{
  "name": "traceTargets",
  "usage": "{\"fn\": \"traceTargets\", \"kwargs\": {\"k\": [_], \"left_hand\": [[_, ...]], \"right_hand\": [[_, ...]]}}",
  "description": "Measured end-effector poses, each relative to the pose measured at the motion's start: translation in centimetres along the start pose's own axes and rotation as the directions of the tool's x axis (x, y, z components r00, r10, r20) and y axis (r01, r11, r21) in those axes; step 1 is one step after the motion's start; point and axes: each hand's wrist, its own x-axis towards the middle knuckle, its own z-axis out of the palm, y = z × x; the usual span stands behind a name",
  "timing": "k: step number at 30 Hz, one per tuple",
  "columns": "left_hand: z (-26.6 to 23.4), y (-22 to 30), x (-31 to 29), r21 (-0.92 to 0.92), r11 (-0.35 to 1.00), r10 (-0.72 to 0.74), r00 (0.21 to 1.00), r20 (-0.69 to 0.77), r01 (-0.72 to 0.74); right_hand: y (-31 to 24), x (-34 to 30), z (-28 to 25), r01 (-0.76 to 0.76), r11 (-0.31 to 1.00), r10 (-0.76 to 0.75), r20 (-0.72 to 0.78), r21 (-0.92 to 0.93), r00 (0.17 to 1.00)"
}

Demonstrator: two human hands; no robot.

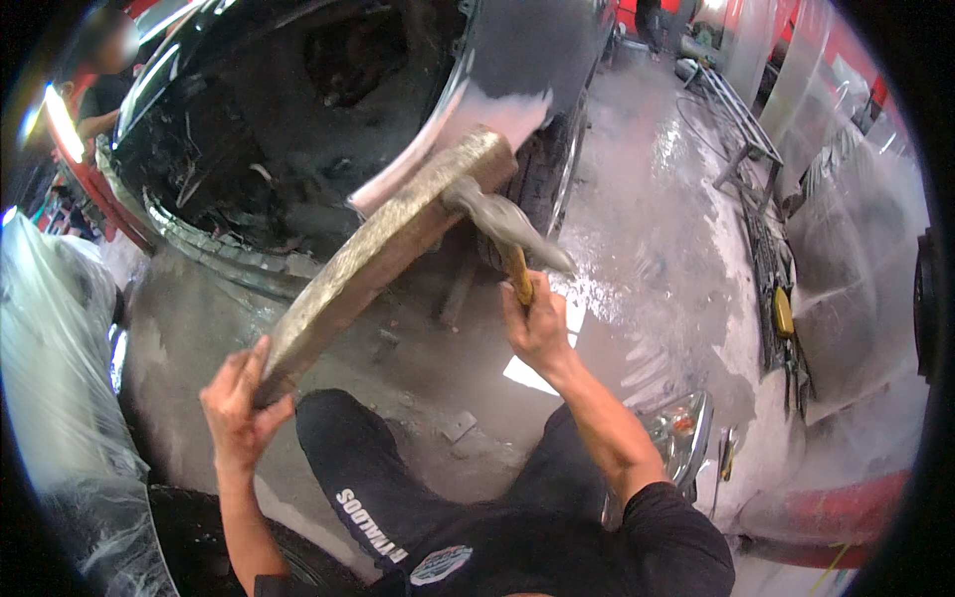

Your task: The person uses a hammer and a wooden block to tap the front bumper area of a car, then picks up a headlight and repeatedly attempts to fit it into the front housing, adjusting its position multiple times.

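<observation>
My left hand [239, 403] grips the near end of a long, thick wooden beam [363, 254]. The beam slants up and away to the right, its far end in front of a dark car fender [522, 55] with a pale sanded patch [428, 154] along its lower edge. In my right hand [542, 323] is a hammer [509, 227], held by its yellowish wooden handle. Its grey metal head overlaps the beam's side near the far end; whether they touch I cannot tell. Part of the fender's edge and the wheel area is hidden behind the beam.
The car's open front bay [288, 149] lies ahead to the left. A removed headlight [686, 433] rests by my right knee, near a paper sheet [547, 358]. Plastic sheeting [60, 348] covers something at left. A metal frame [736, 119] stands at right. Another person [99, 95] is at far left.
</observation>
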Motion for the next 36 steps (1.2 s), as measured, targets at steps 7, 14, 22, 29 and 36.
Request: {"fn": "traceTargets", "kwargs": {"k": [7, 14, 22, 29, 36], "left_hand": [[1.4, 1.3, -2.0, 0.027, 0.999, 0.024, 0.996, -0.083, -0.022], [2.7, 2.4, -2.6, 0.041, 0.999, 0.02, 0.998, -0.057, -0.018], [3.8, 4.0, -1.0, 0.003, 0.997, -0.073, 0.985, -0.154, 0.074], [4.7, 6.4, -0.1, -0.061, 0.984, -0.173, 0.972, -0.16, 0.165], [5.2, 7.7, 0.1, -0.095, 0.975, -0.213, 0.966, -0.143, 0.201]], "right_hand": [[4.3, -2.7, -0.5, 0.243, 0.968, -0.247, -0.093, -0.06, 0.964], [4.3, -2.9, -0.8, -0.045, 0.998, 0.049, -0.076, 0.045, 0.996], [3.9, -1.6, -0.7, 0.076, 0.993, -0.061, -0.164, 0.089, 0.985], [2.9, 0.0, -1.8, -0.024, 1.0, 0.025, -0.067, 0.019, 0.997], [2.7, 2.3, -0.4, -0.06, 0.997, 0.062, -0.03, 0.053, 0.998]]}}
